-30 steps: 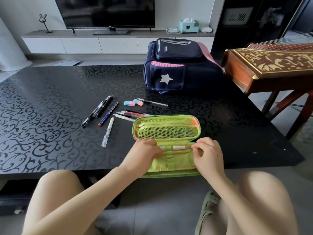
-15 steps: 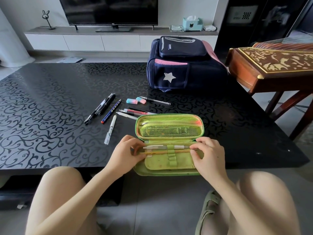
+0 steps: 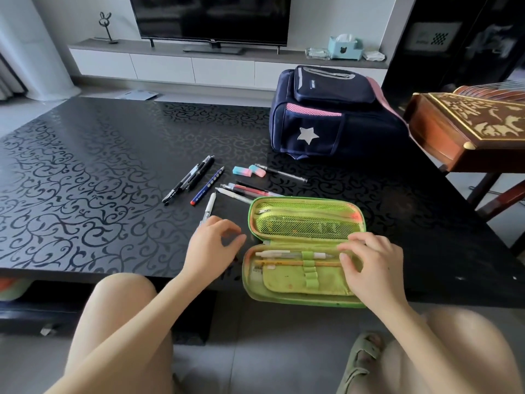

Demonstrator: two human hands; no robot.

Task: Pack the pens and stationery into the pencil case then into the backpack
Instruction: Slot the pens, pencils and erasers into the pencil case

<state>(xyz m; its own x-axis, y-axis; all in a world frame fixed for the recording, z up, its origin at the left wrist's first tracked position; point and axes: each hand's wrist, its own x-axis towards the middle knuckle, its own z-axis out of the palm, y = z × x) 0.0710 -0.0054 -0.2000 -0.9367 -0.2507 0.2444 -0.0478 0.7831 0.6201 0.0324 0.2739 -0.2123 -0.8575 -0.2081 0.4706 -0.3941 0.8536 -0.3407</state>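
Right fingers: loosely curled, tips resting on the right end of the pen and pencil in the case; whether they pinch or only steady them, I cannot tell.
Right hand: over the 3 o'clock end of the lower half of the case.
Left fingers: spread and slightly bent, holding nothing, hovering over the lower end of a white pen.
Left hand: just beside the case, at its 9 o'clock.
White pen: flat on the desk, pointing towards 12 o'clock, its near end hidden under the left fingers.
Pencil case: open flat at the near edge of the desk, mesh lid half at 12 o'clock.
Packed so far: a white pen and a yellow pencil slid under the elastic loop.
Loose stationery: black pens, blue pencil, two erasers and more pens, from 10 to 12 o'clock of the case.
Backpack: far side of the desk, at 12 o'clock, apparently zipped.
Step in hand: likely fetching the next pen while the right hand steadies the case.
Next move calls for: closing the left fingers round the white pen's barrel, then threading it under the loop.
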